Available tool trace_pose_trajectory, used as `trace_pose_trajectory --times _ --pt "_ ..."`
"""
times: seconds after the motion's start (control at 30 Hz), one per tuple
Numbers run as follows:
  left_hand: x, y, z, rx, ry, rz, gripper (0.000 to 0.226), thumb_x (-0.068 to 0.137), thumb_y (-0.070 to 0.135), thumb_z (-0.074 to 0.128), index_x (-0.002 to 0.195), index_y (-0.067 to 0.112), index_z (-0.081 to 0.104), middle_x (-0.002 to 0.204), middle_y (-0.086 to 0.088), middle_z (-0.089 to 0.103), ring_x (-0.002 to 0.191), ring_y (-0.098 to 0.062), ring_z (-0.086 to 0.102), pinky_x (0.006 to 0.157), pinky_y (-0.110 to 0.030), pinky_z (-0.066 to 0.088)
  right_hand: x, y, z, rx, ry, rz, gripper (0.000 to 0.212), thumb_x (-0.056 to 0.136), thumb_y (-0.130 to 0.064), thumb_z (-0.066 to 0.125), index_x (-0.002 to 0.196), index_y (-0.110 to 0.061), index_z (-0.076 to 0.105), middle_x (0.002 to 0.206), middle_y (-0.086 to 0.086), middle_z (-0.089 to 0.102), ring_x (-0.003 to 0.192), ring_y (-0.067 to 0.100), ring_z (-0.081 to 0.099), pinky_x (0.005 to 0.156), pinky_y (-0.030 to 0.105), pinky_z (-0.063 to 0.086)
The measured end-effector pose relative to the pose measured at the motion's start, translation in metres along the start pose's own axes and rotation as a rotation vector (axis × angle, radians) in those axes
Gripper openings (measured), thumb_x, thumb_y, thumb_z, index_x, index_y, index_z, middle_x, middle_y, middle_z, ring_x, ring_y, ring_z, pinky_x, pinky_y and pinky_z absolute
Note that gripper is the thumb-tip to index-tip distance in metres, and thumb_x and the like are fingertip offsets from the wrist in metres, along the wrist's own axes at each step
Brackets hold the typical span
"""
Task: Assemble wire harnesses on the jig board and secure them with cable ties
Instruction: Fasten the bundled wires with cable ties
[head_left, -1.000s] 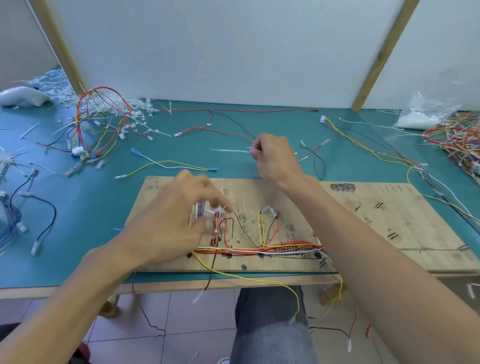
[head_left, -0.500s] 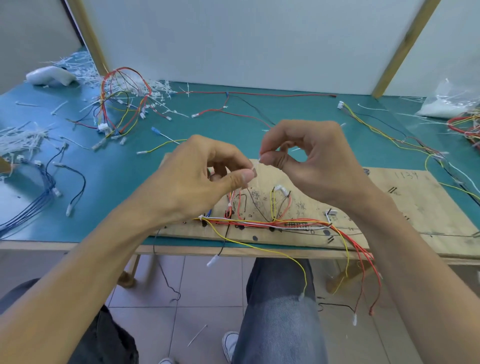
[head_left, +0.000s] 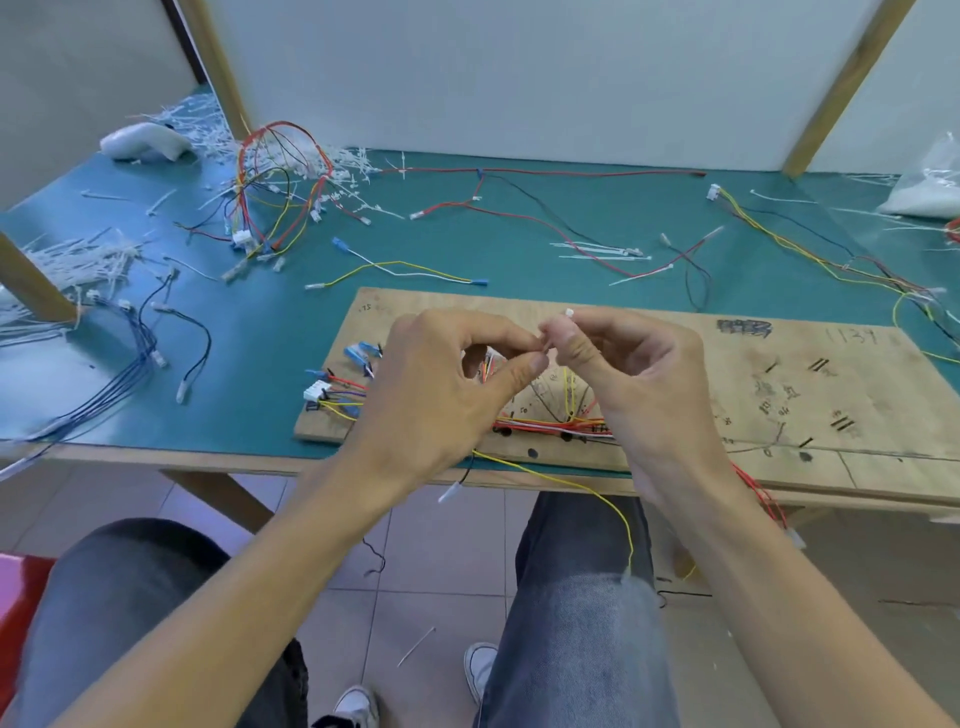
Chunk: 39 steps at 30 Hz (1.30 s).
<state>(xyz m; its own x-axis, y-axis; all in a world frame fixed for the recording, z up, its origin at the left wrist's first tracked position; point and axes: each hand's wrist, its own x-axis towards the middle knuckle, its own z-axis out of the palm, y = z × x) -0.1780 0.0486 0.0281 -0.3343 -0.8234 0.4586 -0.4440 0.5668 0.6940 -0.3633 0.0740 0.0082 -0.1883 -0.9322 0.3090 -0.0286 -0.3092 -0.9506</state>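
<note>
A wooden jig board (head_left: 779, 374) lies on the green table mat. A harness of red, yellow, white and black wires (head_left: 550, 426) runs along its front edge, with a white connector (head_left: 318, 391) and blue terminals at its left end. Both hands hover above the board's left half. My right hand (head_left: 639, 384) pinches a small white cable tie (head_left: 568, 313), whose head sticks up above the fingertips. My left hand (head_left: 441, 395) pinches the tie's other end between thumb and forefinger, right against the right fingertips. Yellow and red wires hang off the table's front edge.
Loose white cable ties (head_left: 597, 252) lie behind the board. A tangle of red and yellow wires (head_left: 275, 192) and cut tie scraps sit at the back left. Blue and black leads (head_left: 145, 353) lie at the left. A plastic bag (head_left: 930, 182) sits far right. My knees are below the table edge.
The right hand reached to the loose ties behind the board, then came back up. Both hands now meet above the board pinching a cable tie. The view has tilted down.
</note>
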Motion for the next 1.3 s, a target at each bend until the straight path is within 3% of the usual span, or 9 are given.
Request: trace_pose_trajectory --times 0.07,0.13,0.2,0.23,0.53,0.77,0.9,1.3 --pt "-0.012 -0.002 0.001 0.138 0.071 0.019 0.008 0.087 0.032 0.082 0.093 0.030 0.077 0.084 0.019 0.071 0.074 0.001 0.052 0.071 -0.012 0.036 0.001 0.007 0.000 -0.110 0.114 -0.058 0.012 0.095 -0.028 0.079 0.088 -0.019 0.082 0.082 -0.002 0.078 0.079 0.014 0.068 0.078 0.047 0.053" --pt "-0.032 -0.006 0.004 0.222 0.070 0.048 0.011 0.085 0.028 0.082 0.088 0.028 0.072 0.086 0.018 0.068 0.084 -0.002 0.054 0.079 -0.024 0.044 0.004 0.014 0.000 -0.263 0.191 -0.118 0.017 0.096 -0.035 0.077 0.086 -0.022 0.081 0.081 -0.009 0.078 0.080 0.006 0.069 0.079 0.034 0.050" --pt "-0.053 -0.010 0.007 0.279 0.006 0.068 0.009 0.085 0.031 0.080 0.090 0.027 0.073 0.087 0.018 0.067 0.088 -0.012 0.056 0.080 -0.038 0.050 0.003 0.021 0.004 -0.378 0.208 -0.154 0.016 0.096 -0.034 0.077 0.089 -0.020 0.081 0.084 -0.010 0.077 0.085 0.006 0.070 0.080 0.018 0.045" --pt "-0.061 -0.014 0.009 0.309 -0.024 0.080 0.009 0.087 0.033 0.078 0.093 0.026 0.074 0.089 0.018 0.068 0.089 -0.015 0.056 0.078 -0.042 0.050 0.002 0.025 0.007 -0.415 0.199 -0.159 0.015 0.096 -0.032 0.078 0.092 -0.018 0.081 0.088 -0.008 0.077 0.087 0.007 0.071 0.081 0.016 0.046" --pt "-0.072 -0.024 0.001 0.442 -0.061 0.201 0.014 0.099 0.028 0.066 0.105 0.025 0.078 0.105 0.018 0.072 0.089 -0.019 0.052 0.072 -0.045 0.046 -0.001 0.035 0.011 -0.553 0.126 -0.236 0.014 0.101 -0.028 0.074 0.099 -0.015 0.078 0.090 -0.004 0.075 0.088 0.010 0.069 0.084 0.033 0.053" --pt "-0.073 -0.022 -0.001 0.425 -0.101 0.183 0.014 0.097 0.028 0.066 0.102 0.024 0.079 0.102 0.017 0.069 0.093 -0.020 0.056 0.074 -0.045 0.047 -0.003 0.035 0.013 -0.640 -0.006 -0.281 0.007 0.100 -0.035 0.072 0.098 -0.029 0.073 0.086 -0.026 0.070 0.090 0.010 0.071 0.091 0.060 0.048" --pt "-0.070 -0.018 -0.004 0.449 -0.158 0.155 0.018 0.095 0.032 0.065 0.101 0.026 0.080 0.094 0.017 0.068 0.092 -0.017 0.051 0.072 -0.043 0.047 -0.005 0.037 0.012 -0.716 -0.023 -0.272 0.009 0.097 -0.038 0.074 0.100 -0.029 0.075 0.088 -0.021 0.073 0.095 0.007 0.069 0.097 0.057 0.040" --pt "-0.058 -0.012 -0.010 0.479 -0.264 0.104 0.023 0.092 0.039 0.059 0.089 0.029 0.080 0.082 0.016 0.063 0.090 -0.013 0.045 0.073 -0.039 0.042 -0.007 0.040 0.011 -0.739 0.109 -0.320 0.009 0.099 -0.031 0.075 0.103 -0.023 0.077 0.094 -0.018 0.071 0.090 0.013 0.070 0.089 0.060 0.047"
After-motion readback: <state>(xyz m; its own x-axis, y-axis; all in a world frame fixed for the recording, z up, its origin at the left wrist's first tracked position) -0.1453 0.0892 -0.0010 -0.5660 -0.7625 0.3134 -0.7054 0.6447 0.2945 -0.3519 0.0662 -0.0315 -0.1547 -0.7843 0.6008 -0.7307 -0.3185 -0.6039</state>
